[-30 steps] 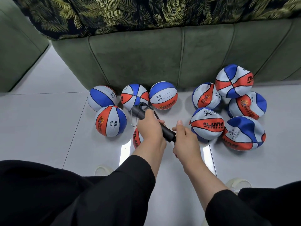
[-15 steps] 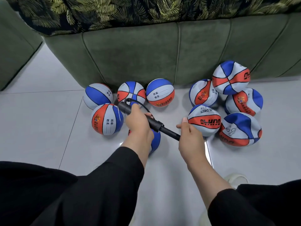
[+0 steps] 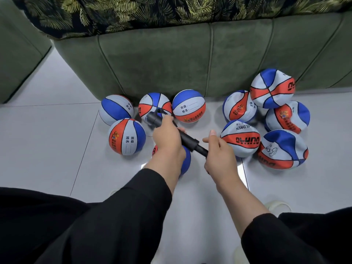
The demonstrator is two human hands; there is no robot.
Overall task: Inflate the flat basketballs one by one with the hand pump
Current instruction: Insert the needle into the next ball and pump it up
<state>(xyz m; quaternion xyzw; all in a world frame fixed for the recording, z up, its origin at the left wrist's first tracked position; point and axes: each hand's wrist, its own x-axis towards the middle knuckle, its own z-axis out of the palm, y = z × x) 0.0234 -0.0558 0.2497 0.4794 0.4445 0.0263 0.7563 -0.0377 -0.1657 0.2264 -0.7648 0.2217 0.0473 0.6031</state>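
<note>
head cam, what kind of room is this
Probably a living room at home: a green sofa with a leaf-print throw stands on a pale tiled floor, with basketballs along its base.

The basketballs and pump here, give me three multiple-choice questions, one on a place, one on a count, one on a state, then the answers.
1. Where is the ball being pumped?
A. On the sofa
B. On the floor under the left hand
C. Right of the flat pile

2. How many round balls lie left of the hands?
A. Two
B. Four
C. Seven

3. What does the right hand hold?
A. The pump's handle end
B. A ball
C. Nothing

Answers:
1. B: the ball shows beneath the left hand.
2. B: four round balls there.
3. A: the right hand grips the pump at its rod end.
</note>
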